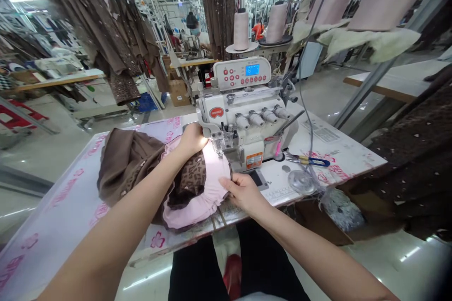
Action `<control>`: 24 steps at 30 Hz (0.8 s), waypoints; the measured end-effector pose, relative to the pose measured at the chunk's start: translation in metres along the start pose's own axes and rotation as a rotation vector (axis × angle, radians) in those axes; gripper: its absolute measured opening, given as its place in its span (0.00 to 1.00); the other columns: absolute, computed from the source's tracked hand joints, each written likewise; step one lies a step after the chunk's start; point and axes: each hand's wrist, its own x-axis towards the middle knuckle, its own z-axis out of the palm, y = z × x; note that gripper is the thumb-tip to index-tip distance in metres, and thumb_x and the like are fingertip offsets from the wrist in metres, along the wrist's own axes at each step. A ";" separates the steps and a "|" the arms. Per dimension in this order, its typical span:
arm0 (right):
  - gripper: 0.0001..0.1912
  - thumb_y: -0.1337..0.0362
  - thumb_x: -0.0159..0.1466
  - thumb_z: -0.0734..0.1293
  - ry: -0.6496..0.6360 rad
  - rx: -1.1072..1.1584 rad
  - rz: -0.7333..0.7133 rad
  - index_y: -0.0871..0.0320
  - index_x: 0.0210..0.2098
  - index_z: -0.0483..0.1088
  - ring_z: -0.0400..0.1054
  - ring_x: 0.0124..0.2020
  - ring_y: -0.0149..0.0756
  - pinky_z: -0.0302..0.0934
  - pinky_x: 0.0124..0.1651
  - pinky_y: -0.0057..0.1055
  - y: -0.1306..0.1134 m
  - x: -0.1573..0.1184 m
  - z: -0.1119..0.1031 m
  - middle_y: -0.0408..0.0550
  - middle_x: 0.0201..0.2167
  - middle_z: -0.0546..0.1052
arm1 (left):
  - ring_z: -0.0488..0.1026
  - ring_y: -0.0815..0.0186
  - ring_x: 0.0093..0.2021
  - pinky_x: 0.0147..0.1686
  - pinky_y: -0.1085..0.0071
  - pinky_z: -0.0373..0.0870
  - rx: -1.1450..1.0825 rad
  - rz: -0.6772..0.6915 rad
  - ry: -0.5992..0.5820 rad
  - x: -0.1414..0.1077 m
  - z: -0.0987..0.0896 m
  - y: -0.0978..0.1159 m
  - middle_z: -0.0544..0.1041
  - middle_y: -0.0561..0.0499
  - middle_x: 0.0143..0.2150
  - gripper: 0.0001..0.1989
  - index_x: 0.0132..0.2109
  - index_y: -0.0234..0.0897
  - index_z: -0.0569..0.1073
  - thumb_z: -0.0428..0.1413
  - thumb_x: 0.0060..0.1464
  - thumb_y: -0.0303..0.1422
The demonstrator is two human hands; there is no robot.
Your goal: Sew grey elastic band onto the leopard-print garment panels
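Pinching pink waistband (216, 169) of brown garment (129, 160) between thumb and fingers of right hand (245, 194), near front edge of table (342, 143). Placing left hand (192, 138) at waistband beside overlock machine (226, 103); cannot tell finger closure. Displaying, on machine, illegible red badge (216, 113) and orange label (254, 160). Leaving room toward front-left corner.

The brown garment (123, 160) is matt cloth, its pink band (192, 211) smooth but puckered. The sewing machine (208, 103) looks like glossy painted metal. At right, the snips (319, 162) have metal blades (295, 157). The far carton (179, 94) is matt cardboard; the near floor (151, 268) is glossy.
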 end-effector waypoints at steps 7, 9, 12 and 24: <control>0.27 0.46 0.47 0.70 0.033 0.032 -0.002 0.57 0.15 0.53 0.42 0.10 0.19 0.35 0.13 0.22 -0.006 -0.001 0.001 0.31 0.08 0.52 | 0.69 0.61 0.39 0.42 0.66 0.65 0.099 -0.160 0.321 -0.116 -0.014 0.065 0.72 0.47 0.37 0.07 0.38 0.35 0.69 0.50 0.52 0.32; 0.27 0.47 0.45 0.71 0.033 0.045 0.004 0.58 0.15 0.54 0.43 0.09 0.19 0.35 0.12 0.22 -0.008 -0.002 0.000 0.32 0.08 0.53 | 0.70 0.62 0.40 0.42 0.66 0.65 0.021 -0.297 0.084 -0.159 -0.008 0.074 0.73 0.47 0.39 0.11 0.43 0.36 0.68 0.49 0.54 0.36; 0.27 0.47 0.43 0.72 0.035 0.058 0.006 0.58 0.15 0.55 0.45 0.09 0.19 0.36 0.12 0.22 -0.010 -0.004 0.000 0.33 0.08 0.55 | 0.69 0.59 0.44 0.46 0.64 0.63 -0.156 -0.420 -0.158 -0.184 0.006 0.067 0.73 0.44 0.43 0.16 0.44 0.33 0.69 0.48 0.55 0.40; 0.22 0.49 0.51 0.70 -0.025 0.057 -0.020 0.59 0.22 0.59 0.51 0.11 0.19 0.41 0.12 0.19 0.005 -0.048 0.008 0.34 0.14 0.63 | 0.59 0.69 0.25 0.27 0.71 0.54 -0.010 -0.044 -0.143 -0.241 -0.022 0.097 0.61 0.54 0.21 0.15 0.23 0.36 0.59 0.46 0.58 0.33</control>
